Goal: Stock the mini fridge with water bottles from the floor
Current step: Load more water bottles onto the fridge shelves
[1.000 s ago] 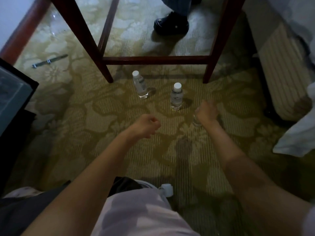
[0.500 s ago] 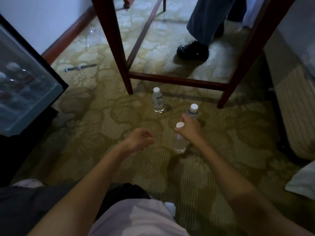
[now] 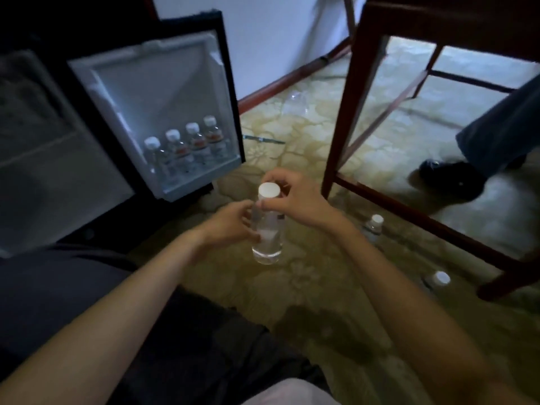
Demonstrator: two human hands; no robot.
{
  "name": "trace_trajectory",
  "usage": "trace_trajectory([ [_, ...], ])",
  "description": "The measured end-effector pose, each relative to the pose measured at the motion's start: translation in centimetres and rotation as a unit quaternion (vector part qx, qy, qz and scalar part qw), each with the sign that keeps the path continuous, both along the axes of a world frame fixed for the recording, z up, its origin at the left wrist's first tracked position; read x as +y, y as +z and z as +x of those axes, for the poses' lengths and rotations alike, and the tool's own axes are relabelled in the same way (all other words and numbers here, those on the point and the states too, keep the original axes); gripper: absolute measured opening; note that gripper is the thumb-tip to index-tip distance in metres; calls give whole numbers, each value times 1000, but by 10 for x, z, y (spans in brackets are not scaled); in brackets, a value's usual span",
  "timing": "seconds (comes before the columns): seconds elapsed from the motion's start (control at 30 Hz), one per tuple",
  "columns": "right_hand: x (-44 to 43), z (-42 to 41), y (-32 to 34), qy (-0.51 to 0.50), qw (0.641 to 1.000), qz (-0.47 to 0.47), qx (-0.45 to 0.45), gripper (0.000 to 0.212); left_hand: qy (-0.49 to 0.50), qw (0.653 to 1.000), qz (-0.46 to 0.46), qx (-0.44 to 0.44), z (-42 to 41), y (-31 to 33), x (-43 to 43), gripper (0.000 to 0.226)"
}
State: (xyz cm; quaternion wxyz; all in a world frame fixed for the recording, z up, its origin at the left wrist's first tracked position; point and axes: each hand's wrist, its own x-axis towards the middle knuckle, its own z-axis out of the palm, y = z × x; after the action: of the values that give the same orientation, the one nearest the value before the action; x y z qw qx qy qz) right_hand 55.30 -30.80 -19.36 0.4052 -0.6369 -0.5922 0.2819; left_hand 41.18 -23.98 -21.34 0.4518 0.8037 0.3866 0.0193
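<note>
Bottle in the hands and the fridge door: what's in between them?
Nothing but bare patterned carpet lies between the held bottle and the open fridge door, as the head view shows.

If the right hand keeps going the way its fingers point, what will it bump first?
Likely the open fridge door, near its bottom shelf with four bottles. The right hand, pinching the held bottle, points up-left at it; nothing shows between, though depth is unclear.

Bare carpet (image 3: 304, 162) lies open between the fridge door (image 3: 152, 92) and the table leg (image 3: 347, 118); the door shelf (image 3: 201, 177) holds four bottles (image 3: 187, 149), and two floor bottles (image 3: 373, 228) stand rightward
</note>
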Motion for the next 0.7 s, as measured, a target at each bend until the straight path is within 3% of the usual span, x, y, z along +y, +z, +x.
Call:
trace_trajectory([
  [0.07, 29, -19, 15, 36, 999, 22, 0, 22, 1, 1000, 27, -6, -23, 23, 18, 39],
  [0.23, 96, -76, 48, 96, 993, 68, 12, 19, 83, 994, 48, -59, -82, 52, 64, 54],
  [0.47, 170, -149, 74, 204, 975, 57, 59, 19, 219, 968, 98, -75, -153, 71, 107, 37],
  [0.6, 214, -190, 57, 238, 970, 37, 29, 19, 335, 934, 76, -100, -213, 66, 132, 34],
  [0.7, 251, -224, 24, 265, 960, -76, -42, 24, 441, 886, 57, -133, -258, 52, 152, 28],
])
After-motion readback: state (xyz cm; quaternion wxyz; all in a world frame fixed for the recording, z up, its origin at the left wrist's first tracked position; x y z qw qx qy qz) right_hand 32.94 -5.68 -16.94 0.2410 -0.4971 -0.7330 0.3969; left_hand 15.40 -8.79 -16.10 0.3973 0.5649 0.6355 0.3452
